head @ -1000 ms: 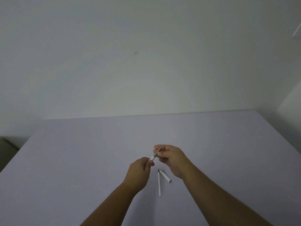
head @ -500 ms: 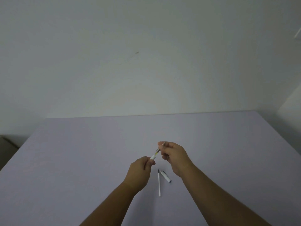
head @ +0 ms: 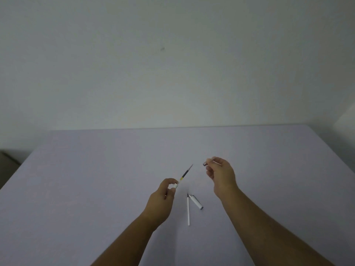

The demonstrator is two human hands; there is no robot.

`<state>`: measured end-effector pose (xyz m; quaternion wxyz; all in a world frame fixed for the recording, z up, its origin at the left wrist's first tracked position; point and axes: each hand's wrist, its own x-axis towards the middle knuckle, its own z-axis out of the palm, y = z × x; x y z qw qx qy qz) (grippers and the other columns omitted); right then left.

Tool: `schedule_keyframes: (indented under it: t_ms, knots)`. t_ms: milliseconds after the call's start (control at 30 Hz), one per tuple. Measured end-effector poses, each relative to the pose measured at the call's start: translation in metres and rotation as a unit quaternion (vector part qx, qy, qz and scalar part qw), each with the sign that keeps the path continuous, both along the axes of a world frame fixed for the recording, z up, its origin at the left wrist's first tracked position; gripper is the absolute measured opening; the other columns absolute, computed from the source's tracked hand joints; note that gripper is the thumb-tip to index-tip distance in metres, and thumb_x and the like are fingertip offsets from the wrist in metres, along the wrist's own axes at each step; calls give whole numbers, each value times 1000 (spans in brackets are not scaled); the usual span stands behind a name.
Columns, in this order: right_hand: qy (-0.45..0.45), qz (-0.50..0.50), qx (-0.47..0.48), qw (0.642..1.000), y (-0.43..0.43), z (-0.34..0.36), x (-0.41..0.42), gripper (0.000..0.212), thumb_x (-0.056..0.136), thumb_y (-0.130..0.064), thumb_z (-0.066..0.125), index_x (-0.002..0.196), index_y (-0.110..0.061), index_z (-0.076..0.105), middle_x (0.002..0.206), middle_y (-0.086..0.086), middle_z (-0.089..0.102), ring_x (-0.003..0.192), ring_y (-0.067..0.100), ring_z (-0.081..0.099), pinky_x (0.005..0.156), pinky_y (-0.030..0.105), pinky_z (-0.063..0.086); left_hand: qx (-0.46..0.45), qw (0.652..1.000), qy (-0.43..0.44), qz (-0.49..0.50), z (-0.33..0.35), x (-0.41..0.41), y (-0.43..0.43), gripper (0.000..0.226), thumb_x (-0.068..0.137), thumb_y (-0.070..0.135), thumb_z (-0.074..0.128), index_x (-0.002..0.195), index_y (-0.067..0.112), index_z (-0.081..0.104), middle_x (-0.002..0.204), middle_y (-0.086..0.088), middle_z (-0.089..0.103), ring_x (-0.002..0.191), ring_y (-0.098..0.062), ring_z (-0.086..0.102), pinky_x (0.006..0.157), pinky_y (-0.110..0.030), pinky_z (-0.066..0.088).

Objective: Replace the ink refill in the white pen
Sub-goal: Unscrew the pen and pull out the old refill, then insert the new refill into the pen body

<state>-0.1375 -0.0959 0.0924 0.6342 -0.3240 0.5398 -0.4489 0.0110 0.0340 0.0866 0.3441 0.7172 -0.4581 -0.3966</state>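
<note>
Pinching the white pen barrel (head: 175, 185), the left hand (head: 161, 204) aims the exposed ink refill (head: 185, 173) up and rightward — its tip toward the right hand (head: 221, 175), the nearer puller, whose fingers clamp the unscrewed tip cone (head: 205, 163) — spare refill (head: 188, 211) and cap (head: 196, 202) lie on the table (head: 96, 179).

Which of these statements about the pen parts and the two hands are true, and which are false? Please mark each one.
1. The left hand holds the white barrel with the old refill sticking out. True.
2. The right hand is empty. False: it pinches the small tip piece.
3. The spare refill lies on the table between the forearms. True.
4. The pen cap sits on the barrel. False: it lies on the table beside the spare refill.
5. The two hands touch. False: they are apart.
</note>
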Motion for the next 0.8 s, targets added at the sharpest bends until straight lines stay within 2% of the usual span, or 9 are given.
schedule_keyframes:
  t_ms: [67, 100, 167, 200, 233, 433, 633, 800]
  knots:
    - [161, 85, 9, 983, 3, -24, -7, 7, 83, -3, 61, 88, -7, 63, 74, 12, 65, 62, 19, 56, 65, 32, 50, 13, 1000, 25, 13, -8, 1, 3, 26, 98, 27, 35, 92, 50, 47, 74, -1, 51, 60, -13, 43, 54, -22, 40]
    - [275, 155, 0, 949, 8, -37, -11, 15, 82, -4, 61, 95, -5, 66, 81, 15, 69, 71, 25, 61, 73, 36, 52, 16, 999, 37, 19, -10, 1, 6, 26, 97, 26, 36, 93, 48, 49, 73, 1, 51, 58, -12, 42, 54, -22, 40]
    - [472, 289, -48, 831, 14, -61, -18, 25, 84, -9, 57, 108, -9, 67, 105, 15, 71, 99, 27, 64, 90, 33, 47, 19, 998, 54, 30, -19, 1, 5, 25, 97, 25, 37, 97, 45, 52, 72, 5, 53, 57, -11, 43, 55, -23, 40]
    - [520, 321, -70, 789, 17, -73, -19, 28, 86, -10, 53, 111, -10, 66, 112, 13, 69, 108, 27, 61, 92, 30, 44, 26, 997, 59, 35, -27, 1, 4, 25, 97, 25, 37, 97, 44, 52, 72, 6, 54, 57, -11, 44, 56, -22, 40]
    - [540, 332, -89, 768, 22, -77, -21, 28, 88, -10, 50, 112, -10, 65, 115, 13, 68, 110, 27, 60, 93, 29, 44, 30, 997, 63, 36, -27, 1, 5, 25, 97, 25, 37, 98, 44, 52, 72, 6, 54, 58, -11, 45, 57, -22, 40]
    - [537, 332, -108, 768, 28, -90, -23, 21, 85, -14, 56, 102, -9, 67, 108, 15, 66, 103, 29, 60, 87, 33, 48, 53, 995, 73, 34, -41, 0, 7, 25, 97, 26, 36, 97, 46, 51, 72, 5, 53, 58, -12, 44, 57, -22, 40]
    - [515, 313, -107, 791, 30, -96, -22, 22, 87, -13, 54, 101, -7, 69, 106, 16, 67, 102, 29, 60, 87, 36, 48, 65, 994, 86, 27, -48, -4, 8, 24, 96, 27, 38, 96, 46, 52, 72, 5, 52, 58, -12, 43, 58, -23, 40]
    - [502, 306, -98, 803, 30, -96, -25, 25, 88, -13, 54, 107, -9, 69, 109, 13, 68, 104, 26, 61, 89, 30, 47, 69, 993, 90, 21, -49, -7, 6, 23, 97, 28, 37, 97, 46, 52, 72, 6, 53, 60, -11, 45, 60, -23, 40]
